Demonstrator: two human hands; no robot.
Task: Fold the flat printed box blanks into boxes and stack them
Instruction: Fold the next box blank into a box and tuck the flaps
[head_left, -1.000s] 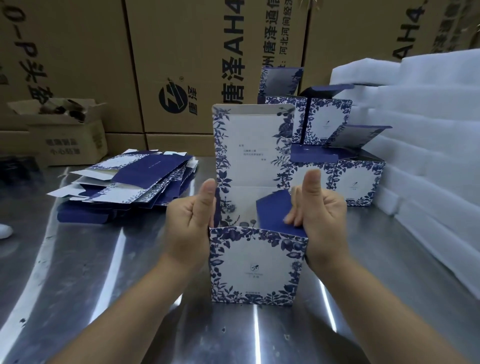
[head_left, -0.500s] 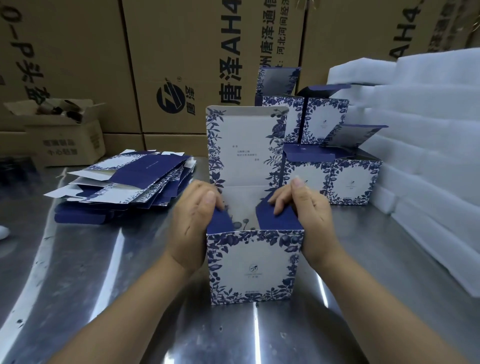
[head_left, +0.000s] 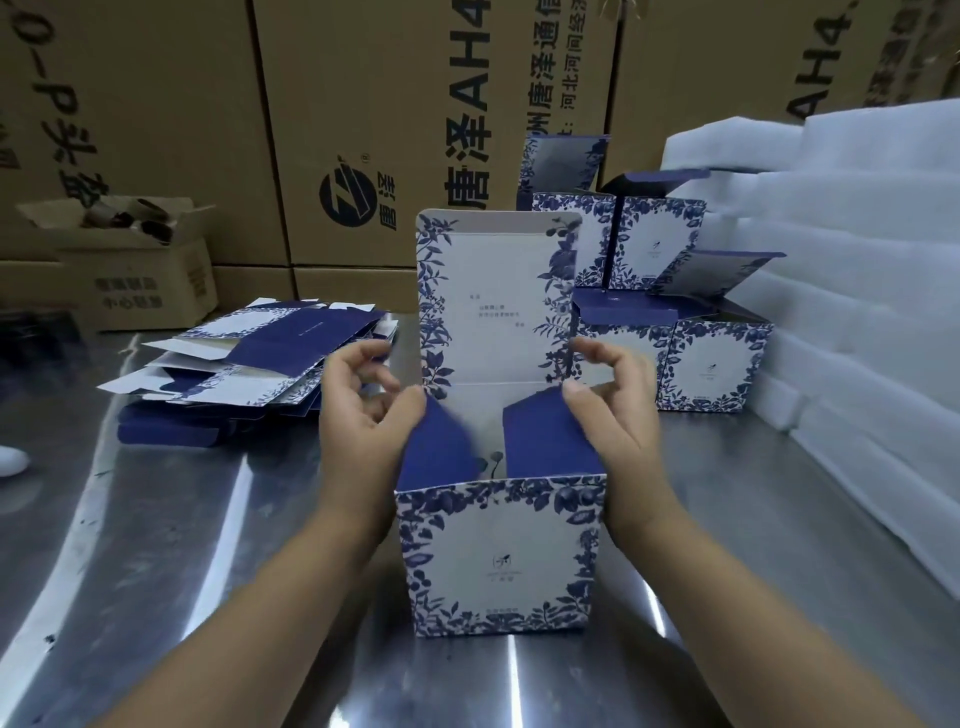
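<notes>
Box: the box (head_left: 501, 556) stands upright on the steel surface (head_left: 208, 519), with its lid (head_left: 493, 296) raised behind.
Flaps: the left flap (head_left: 441, 452) and the right flap (head_left: 545, 441) lean inward and are not yet flat.
Left grip (head_left: 358, 415): released, fingers loosely curled; the thumb seems to touch the blurred flap.
Right grip (head_left: 608, 410): released, thumb tip at the flap corner.
Change: fingers that pressed both flaps half a second ago have lifted.
Meaning: the flaps are creased, so closing the lid probably comes next.
Stock: flat blanks (head_left: 260, 353) lie to the left; folded boxes (head_left: 711, 364) are stacked at the right rear.

open table (head_left: 171, 545) front left; folded boxes (head_left: 714, 369) and foam (head_left: 857, 364) block right.
</notes>
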